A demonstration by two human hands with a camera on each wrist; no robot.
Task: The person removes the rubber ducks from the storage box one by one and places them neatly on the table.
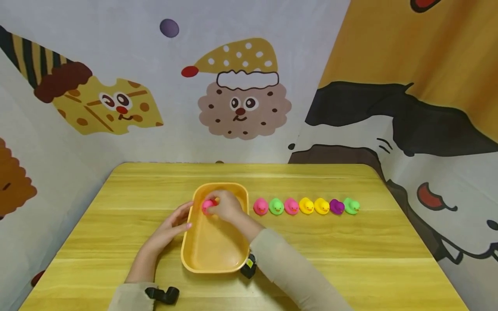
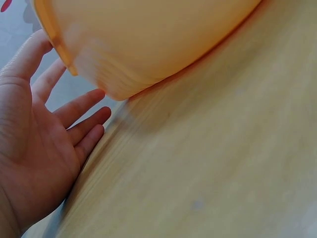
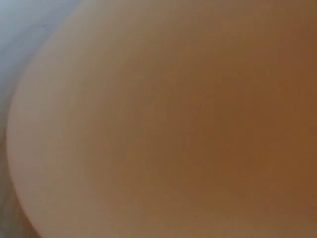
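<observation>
In the head view, my right hand reaches into a yellow-orange plastic tray and pinches a pink rubber duck near its far left corner. My left hand rests against the tray's left side, thumb at the rim. Its fingers look spread and fairly straight beside the tray's outer wall in the left wrist view. A blurred orange-brown surface fills most of the right wrist view, and the duck is hidden there.
Right of the tray runs a row of rubber ducks: pink, green, yellow, purple and others. All stand on a wood-grain table. Behind it hangs a cartoon-printed cloth.
</observation>
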